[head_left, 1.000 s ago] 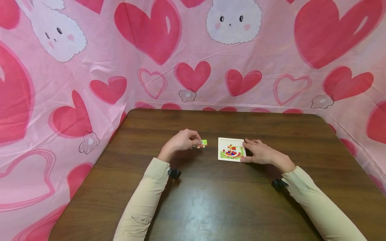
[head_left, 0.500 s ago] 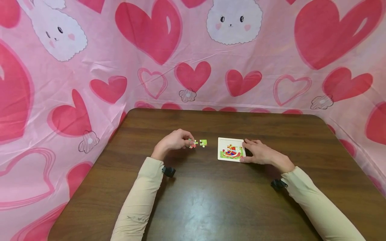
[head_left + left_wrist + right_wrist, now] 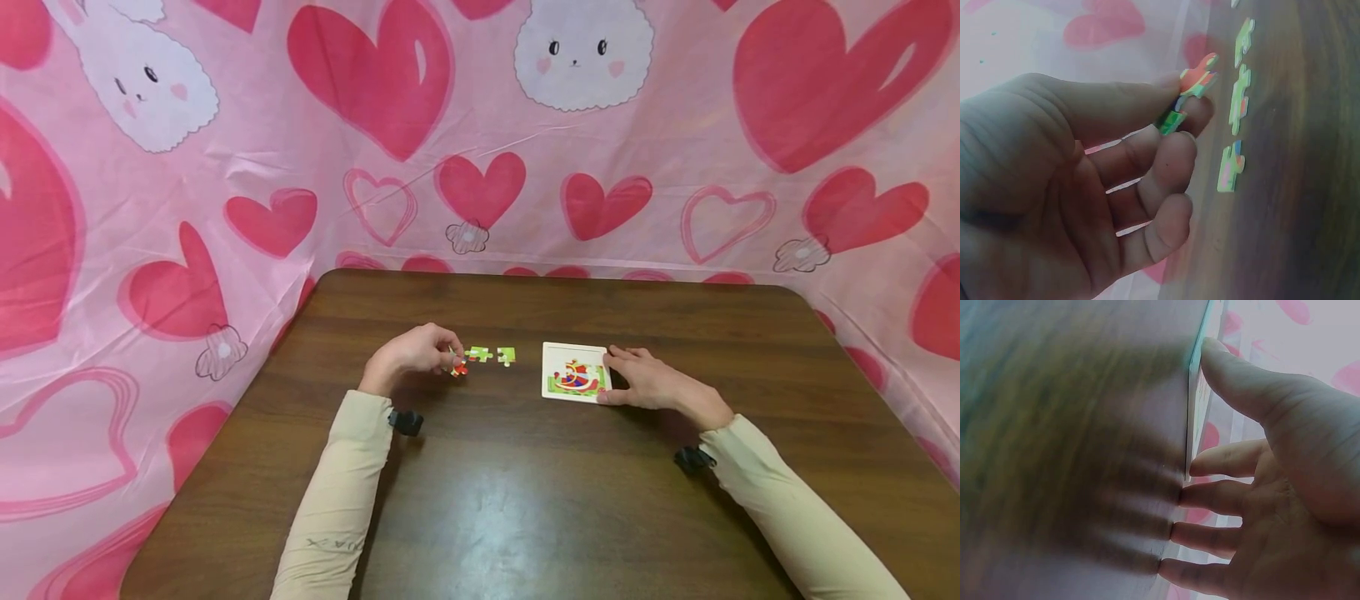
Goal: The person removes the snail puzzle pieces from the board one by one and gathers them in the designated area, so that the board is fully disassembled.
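My left hand (image 3: 411, 350) pinches a red and green jigsaw piece (image 3: 1194, 81) between thumb and index finger, raised off the table in the left wrist view. The other fingers curl loosely below it. Beside this hand, three green jigsaw pieces (image 3: 1239, 100) lie in a row; in the head view my fingers cover the leftmost. My right hand (image 3: 651, 379) rests at the right side of a white-framed puzzle board (image 3: 555, 354), thumb on its near corner, index finger at its edge, other fingertips on the table. Coloured pieces (image 3: 577, 379) fill the board's lower part; its upper part is white.
The brown wooden table (image 3: 495, 500) stretches around the puzzle on every side. Pink heart-patterned cloth (image 3: 480, 108) hangs behind its far edge and along the sides. A black wrist camera (image 3: 407, 422) sits below my left hand.
My left hand has moved left with the pinched piece, away from the board, uncovering green pieces on the table. The right hand and the board have stayed in place.
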`<action>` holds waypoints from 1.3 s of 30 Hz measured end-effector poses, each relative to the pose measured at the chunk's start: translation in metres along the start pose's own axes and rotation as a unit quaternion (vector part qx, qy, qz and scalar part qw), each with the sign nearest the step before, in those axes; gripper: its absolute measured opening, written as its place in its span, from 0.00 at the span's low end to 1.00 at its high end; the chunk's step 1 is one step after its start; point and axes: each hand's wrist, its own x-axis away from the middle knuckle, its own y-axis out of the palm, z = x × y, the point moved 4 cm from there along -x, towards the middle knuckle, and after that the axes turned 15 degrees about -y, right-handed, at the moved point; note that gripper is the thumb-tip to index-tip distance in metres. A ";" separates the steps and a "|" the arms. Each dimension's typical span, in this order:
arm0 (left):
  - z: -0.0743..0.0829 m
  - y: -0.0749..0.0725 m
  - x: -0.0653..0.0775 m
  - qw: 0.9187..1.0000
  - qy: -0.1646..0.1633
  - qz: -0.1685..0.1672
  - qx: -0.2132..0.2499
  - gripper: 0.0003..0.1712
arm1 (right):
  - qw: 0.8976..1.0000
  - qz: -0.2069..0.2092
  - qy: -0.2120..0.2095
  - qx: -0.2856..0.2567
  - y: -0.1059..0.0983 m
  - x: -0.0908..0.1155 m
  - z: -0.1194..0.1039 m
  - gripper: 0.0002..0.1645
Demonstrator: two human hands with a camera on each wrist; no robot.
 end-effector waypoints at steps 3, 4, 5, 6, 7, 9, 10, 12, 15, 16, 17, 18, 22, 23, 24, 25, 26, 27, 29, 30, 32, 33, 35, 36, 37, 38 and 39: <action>-0.004 0.002 -0.002 1.000 -0.005 -0.016 0.005 0.02 | 1.000 -0.001 -0.001 0.000 0.000 0.000 0.000 0.55; -0.005 0.003 -0.003 1.000 -0.006 -0.021 0.007 0.03 | 1.000 -0.002 0.000 0.000 0.000 0.000 0.000 0.55; -0.006 0.004 -0.004 1.000 -0.008 -0.026 0.008 0.03 | 1.000 -0.002 0.000 -0.001 0.000 0.000 -0.001 0.55; -0.007 0.005 -0.004 0.999 -0.011 -0.029 0.006 0.04 | 1.000 -0.002 0.000 -0.001 0.000 0.000 -0.001 0.56; -0.009 0.005 -0.005 0.999 -0.017 -0.031 0.006 0.04 | 1.000 -0.002 0.000 -0.001 0.000 0.000 -0.001 0.56; -0.010 0.006 -0.005 0.999 -0.029 -0.032 0.004 0.05 | 1.000 -0.003 0.002 -0.001 0.000 -0.001 -0.001 0.56; -0.011 0.006 -0.006 0.999 -0.036 -0.032 0.003 0.05 | 1.000 -0.003 0.002 -0.002 0.000 -0.001 -0.001 0.56; -0.013 0.006 -0.006 0.999 -0.045 -0.028 -0.001 0.06 | 1.000 -0.003 0.004 -0.003 -0.001 -0.001 -0.002 0.56; -0.016 0.007 -0.007 0.998 -0.054 -0.026 0.005 0.07 | 1.000 -0.005 0.005 -0.004 -0.001 -0.001 -0.002 0.55; -0.017 0.007 -0.008 0.998 -0.055 -0.025 0.008 0.07 | 1.000 -0.005 0.005 -0.004 -0.001 -0.001 -0.002 0.55; -0.017 0.007 -0.009 0.998 -0.056 -0.023 0.012 0.07 | 1.000 -0.006 0.006 -0.004 -0.001 -0.001 -0.003 0.55; -0.018 0.007 -0.009 0.998 -0.059 -0.022 0.014 0.07 | 1.000 -0.006 0.006 -0.004 -0.001 -0.001 -0.003 0.55; -0.021 0.007 -0.012 0.998 -0.068 -0.010 0.009 0.08 | 1.000 -0.006 0.007 -0.003 -0.001 -0.001 -0.003 0.55; -0.021 0.008 -0.012 0.998 -0.070 -0.007 0.005 0.08 | 1.000 -0.006 0.007 -0.003 -0.001 -0.001 -0.002 0.55; -0.021 0.008 -0.013 0.997 -0.072 -0.004 0.002 0.09 | 1.000 -0.005 0.007 -0.003 -0.001 0.000 -0.002 0.55; -0.022 0.008 -0.013 0.997 -0.075 -0.001 0.000 0.09 | 1.000 -0.005 0.007 -0.004 -0.001 0.000 -0.003 0.55; -0.022 0.008 -0.014 0.997 -0.078 0.002 -0.004 0.10 | 1.000 -0.005 0.007 -0.004 -0.001 0.000 -0.002 0.55; -0.023 0.007 -0.014 0.997 -0.080 0.005 -0.007 0.10 | 1.000 -0.004 0.007 -0.004 -0.001 0.000 -0.003 0.55; -0.023 0.007 -0.014 0.996 -0.083 0.011 -0.013 0.11 | 1.000 -0.004 0.006 -0.005 -0.001 0.000 -0.003 0.55; -0.023 0.007 -0.014 0.996 -0.084 0.014 -0.017 0.12 | 1.000 -0.004 0.006 -0.005 -0.001 0.000 -0.003 0.55; -0.023 0.006 -0.013 0.996 -0.083 0.020 -0.029 0.12 | 1.000 -0.005 0.006 -0.007 -0.001 0.000 -0.004 0.55; -0.023 0.005 -0.013 0.996 -0.083 0.022 -0.034 0.13 | 1.000 -0.004 0.006 -0.008 -0.001 0.000 -0.004 0.55; -0.023 0.004 -0.012 0.995 -0.083 0.026 -0.042 0.13 | 1.000 -0.004 0.006 -0.008 -0.002 0.000 -0.004 0.55; -0.022 0.004 -0.012 0.995 -0.083 0.029 -0.046 0.13 | 1.000 -0.004 0.005 -0.009 -0.002 0.001 -0.004 0.55; -0.022 0.003 -0.011 0.995 -0.084 0.033 -0.050 0.14 | 1.000 -0.003 0.005 -0.008 -0.002 0.001 -0.005 0.55; -0.021 0.002 -0.011 0.994 -0.084 0.039 -0.054 0.14 | 1.000 -0.003 0.004 -0.007 -0.002 0.001 -0.005 0.55; -0.021 0.001 -0.010 0.994 -0.085 0.046 -0.057 0.14 | 1.000 -0.003 0.004 -0.007 -0.002 0.001 -0.005 0.55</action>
